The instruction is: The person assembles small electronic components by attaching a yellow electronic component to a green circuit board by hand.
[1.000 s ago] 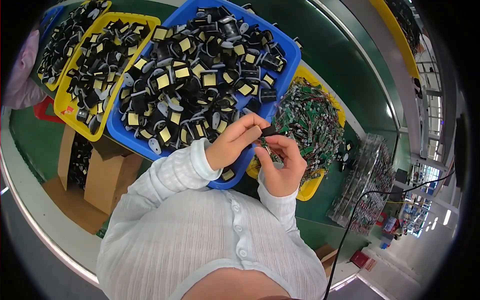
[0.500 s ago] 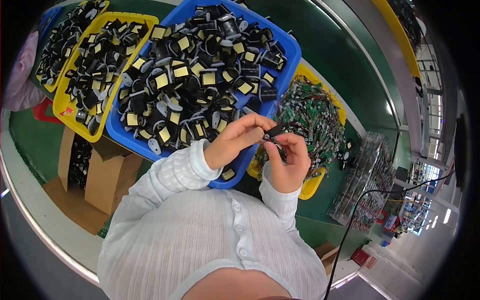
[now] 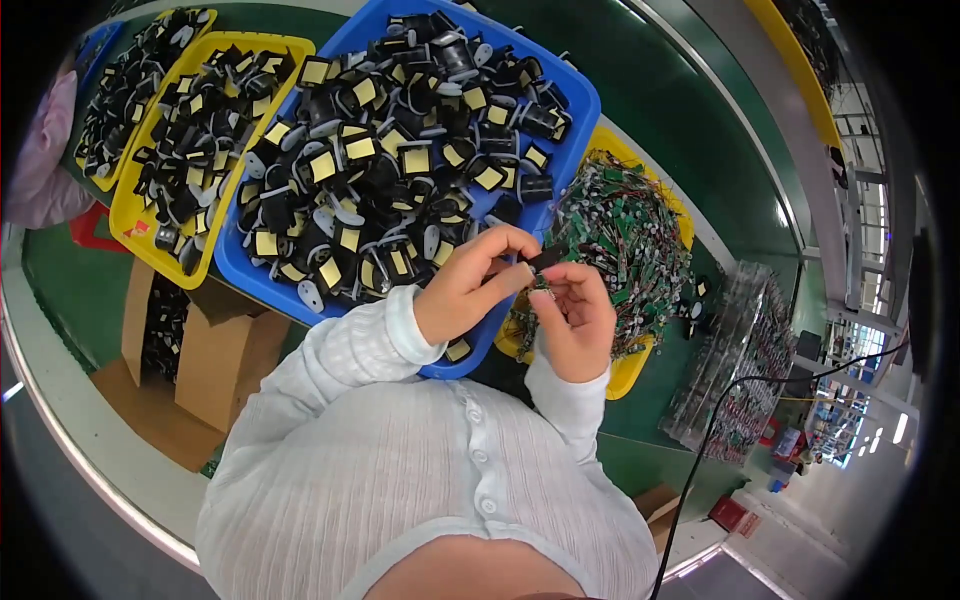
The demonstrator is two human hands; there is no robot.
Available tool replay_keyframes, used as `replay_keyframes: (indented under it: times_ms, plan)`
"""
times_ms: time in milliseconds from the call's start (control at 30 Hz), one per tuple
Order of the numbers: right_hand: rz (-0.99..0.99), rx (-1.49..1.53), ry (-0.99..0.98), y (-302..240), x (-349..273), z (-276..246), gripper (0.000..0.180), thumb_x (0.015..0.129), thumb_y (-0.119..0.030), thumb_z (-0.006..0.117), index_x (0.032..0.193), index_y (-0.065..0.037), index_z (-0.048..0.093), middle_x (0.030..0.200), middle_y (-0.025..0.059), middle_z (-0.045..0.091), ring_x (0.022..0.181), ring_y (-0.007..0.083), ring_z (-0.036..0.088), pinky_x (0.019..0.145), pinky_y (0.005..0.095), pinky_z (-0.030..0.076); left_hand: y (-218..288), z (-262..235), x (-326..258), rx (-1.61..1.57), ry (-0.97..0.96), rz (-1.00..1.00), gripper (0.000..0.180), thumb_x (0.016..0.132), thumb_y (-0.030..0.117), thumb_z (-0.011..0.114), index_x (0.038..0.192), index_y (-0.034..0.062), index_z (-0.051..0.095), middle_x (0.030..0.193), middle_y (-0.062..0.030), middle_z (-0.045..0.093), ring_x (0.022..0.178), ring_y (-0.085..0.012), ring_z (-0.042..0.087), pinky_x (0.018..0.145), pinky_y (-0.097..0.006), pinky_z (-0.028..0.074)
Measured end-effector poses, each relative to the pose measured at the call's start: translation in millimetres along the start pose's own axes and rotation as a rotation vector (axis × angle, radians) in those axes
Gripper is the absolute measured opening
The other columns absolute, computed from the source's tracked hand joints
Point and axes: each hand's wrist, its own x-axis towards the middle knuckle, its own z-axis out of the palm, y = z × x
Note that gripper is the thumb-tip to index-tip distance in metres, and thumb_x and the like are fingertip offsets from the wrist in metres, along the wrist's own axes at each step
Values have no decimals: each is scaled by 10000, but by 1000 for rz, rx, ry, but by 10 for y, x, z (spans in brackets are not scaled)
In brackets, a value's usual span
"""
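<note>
My left hand (image 3: pixel 468 287) and my right hand (image 3: pixel 577 318) meet above the near right edge of the blue tray (image 3: pixel 592 105). Between their fingertips is a small black part (image 3: pixel 547 257), pinched from both sides. Something small and greenish shows just under it by my right fingertips, too small to make out. Black plastic parts (image 3: pixel 360 200) with grey discs and pale yellow squares heap up in the blue tray. Beside my right hand, a yellow tray (image 3: pixel 622 378) holds a pile of small green circuit boards (image 3: pixel 625 235) with thin wires.
Two more yellow trays (image 3: pixel 118 222) of similar black parts stand at the left, near another person's pink sleeve (image 3: pixel 45 160). An open cardboard box (image 3: pixel 215 365) sits below them. Stacked clear plastic trays (image 3: pixel 725 365) lie to the right, close to a black cable (image 3: pixel 690 470).
Both hands stay in nearly the same place, with small finger movements. The black part has turned slightly between the fingertips and is more covered by them.
</note>
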Motion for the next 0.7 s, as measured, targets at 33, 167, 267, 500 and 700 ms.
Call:
replay_keyframes:
  times_ms: [33,167,267,500,700]
  plan:
    - [141,198,-62,-18,4,-82,212,756,28,600,951,4,519,866,68,595,732,118,574,664,227,463,11,5,14,41,-13,6,213,798,34,568,990,21,478,1000,-54,490,849,-107,500,725,-233,431]
    - [279,499,-203,7,2,-223,224,803,46,531,1020,8,495,886,51,573,764,100,545,683,211,446,-7,31,-3,110,10,126,291,752,59,640,997,24,487,964,-53,517,793,-107,517,684,-236,440]
    - [254,382,-205,48,-3,-257,200,782,55,556,976,18,526,861,49,566,771,96,545,690,216,450,43,-3,-10,359,62,143,262,770,86,638,992,20,516,879,-27,553,718,-87,518,662,-226,431]
    - [284,520,-232,57,26,-342,167,750,46,595,905,17,539,720,25,548,605,80,533,577,206,452,113,-54,-10,113,-109,-216,238,894,173,471,1065,15,522,875,-27,556,751,-79,503,684,-225,416]
    - [356,780,-183,74,-32,-186,171,775,30,562,918,-14,479,665,30,541,504,92,513,475,223,456,155,-15,-18,182,-115,-135,286,917,227,434,1081,11,523,877,-47,572,777,-93,502,739,-232,404]
